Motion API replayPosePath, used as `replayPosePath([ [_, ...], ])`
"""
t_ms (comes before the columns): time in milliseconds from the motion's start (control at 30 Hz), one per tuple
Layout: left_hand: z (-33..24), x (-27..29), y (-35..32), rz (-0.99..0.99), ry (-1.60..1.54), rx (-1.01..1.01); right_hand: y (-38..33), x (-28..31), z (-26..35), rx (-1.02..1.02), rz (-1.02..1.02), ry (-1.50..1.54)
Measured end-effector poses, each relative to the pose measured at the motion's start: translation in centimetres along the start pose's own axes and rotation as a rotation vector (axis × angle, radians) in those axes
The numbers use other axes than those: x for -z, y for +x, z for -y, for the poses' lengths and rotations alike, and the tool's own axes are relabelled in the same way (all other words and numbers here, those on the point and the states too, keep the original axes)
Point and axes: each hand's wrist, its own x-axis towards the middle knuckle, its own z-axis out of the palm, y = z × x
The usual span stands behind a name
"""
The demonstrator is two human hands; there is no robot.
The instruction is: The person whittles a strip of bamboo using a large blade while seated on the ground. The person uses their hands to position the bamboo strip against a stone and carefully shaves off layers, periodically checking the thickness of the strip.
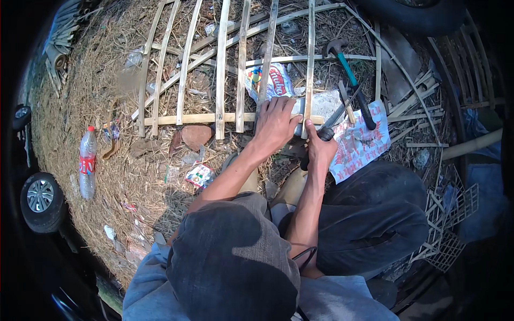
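Observation:
A frame of pale bamboo strips (220,69) lies on the ground ahead of me. My left hand (276,123) is closed over its near crosspiece, where a slat meets it; the fingertips are partly hidden. Close by on the right, my right hand (319,148) is wrapped round the dark handle of a knife, its thumb against another slat (310,69). The knife's blade (335,115) points up and to the right. Beneath the joint sits a pale grey block (325,104). A hammer (350,77) with a green and black handle lies just beyond, on the right.
Right of my hands is a printed white sheet (363,140); a colourful wrapper (270,80) lies under the slats. A plastic bottle (87,163) stands at left, near a wheel (41,202). A reddish stone (196,137) and bamboo offcuts (417,101) lie on straw-covered ground.

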Motion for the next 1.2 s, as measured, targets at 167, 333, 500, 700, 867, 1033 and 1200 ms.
replayPosePath([
  [167,-0.7,-0.3,0.1,0.003,0.010,0.047,-0.5,0.6,0.5,-0.030,0.020,-0.010],
  [333,-0.2,0.1,0.1,0.076,-0.054,0.036,-0.4,0.4,0.0,0.002,-0.018,-0.007],
  [500,-0.8,1.2,-0.2,0.074,-0.042,-0.002,-1.0,0.1,0.2,0.039,-0.012,0.031],
  [700,-1.1,1.0,-0.4,0.102,0.064,-0.072,-0.8,0.8,0.3,0.023,-0.019,-0.022],
  [867,-1.3,1.1,-0.3,0.100,0.101,-0.071,-0.9,0.4,0.6,0.019,-0.025,-0.029],
  [1033,-1.7,1.2,-0.3,0.142,0.087,-0.037,-1.2,0.2,0.2,0.062,-0.037,-0.010],
  [1200,-1.5,1.0,-0.1,0.143,0.104,-0.049,-1.3,0.0,0.5,0.067,-0.029,0.018],
])
